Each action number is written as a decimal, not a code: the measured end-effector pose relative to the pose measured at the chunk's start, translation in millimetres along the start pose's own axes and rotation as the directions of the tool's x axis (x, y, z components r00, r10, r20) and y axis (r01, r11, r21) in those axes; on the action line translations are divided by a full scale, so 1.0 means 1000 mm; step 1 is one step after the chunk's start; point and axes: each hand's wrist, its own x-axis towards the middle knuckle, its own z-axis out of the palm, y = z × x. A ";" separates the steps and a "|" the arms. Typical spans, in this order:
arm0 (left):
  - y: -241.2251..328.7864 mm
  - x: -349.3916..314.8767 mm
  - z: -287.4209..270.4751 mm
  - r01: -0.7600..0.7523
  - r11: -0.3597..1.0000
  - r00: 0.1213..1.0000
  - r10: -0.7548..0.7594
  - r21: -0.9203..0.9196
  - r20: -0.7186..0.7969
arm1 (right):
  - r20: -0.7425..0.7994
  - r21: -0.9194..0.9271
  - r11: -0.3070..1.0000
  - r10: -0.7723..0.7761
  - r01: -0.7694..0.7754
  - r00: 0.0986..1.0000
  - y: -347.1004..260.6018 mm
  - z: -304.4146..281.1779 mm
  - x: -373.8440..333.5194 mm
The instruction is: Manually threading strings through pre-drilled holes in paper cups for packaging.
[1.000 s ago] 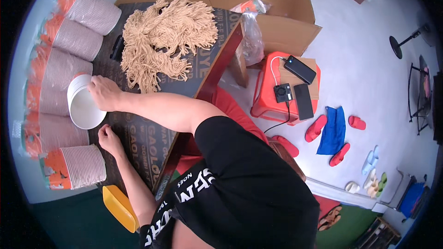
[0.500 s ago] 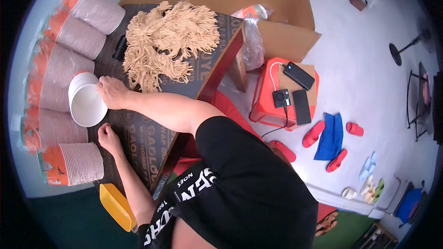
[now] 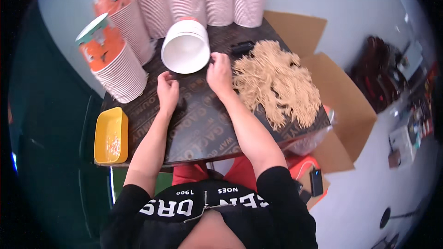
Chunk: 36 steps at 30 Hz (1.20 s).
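Observation:
A white paper tub (image 3: 185, 51), perhaps with others nested behind it, lies on its side with its open mouth toward me. My right hand (image 3: 219, 74) is just right of its rim, fingers curled in; whether it touches the tub is unclear. My left hand (image 3: 168, 92) hovers below and left of the tub, thumb and fingers drawn together. Anything inside either hand is hidden. A tall stack of orange-printed paper tubs (image 3: 121, 67) leans to the left of my left hand. Right of my right hand lies a heap of beige yarn strands (image 3: 277, 80).
Several plastic-wrapped tub stacks (image 3: 219, 2) line the back of the dark printed tabletop (image 3: 198, 131). A yellow tray (image 3: 122, 131) with small bits in it stands at the left edge. A black object (image 3: 242, 47) lies beside the yarn. An open cardboard box (image 3: 344, 115) stands at the right.
My view has swung left, so the tub stacks now stand ahead of me. My right hand was at the white tub's rim and now sits just beside it. The yellow tray shows fully.

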 end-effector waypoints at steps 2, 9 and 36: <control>-0.003 0.005 -0.002 0.073 0.984 0.997 -0.072 -0.161 0.014 | 0.036 0.006 1.000 -0.011 0.011 0.999 0.000 0.001 0.000; 0.004 0.019 -0.001 0.137 0.871 0.977 -0.039 -0.473 0.211 | 0.278 0.141 0.978 0.109 -0.153 0.954 0.018 0.013 -0.008; -0.017 0.021 -0.003 0.105 0.838 0.992 -0.128 -0.535 -0.006 | 0.075 -0.035 0.962 0.271 -0.269 0.960 0.007 0.013 -0.002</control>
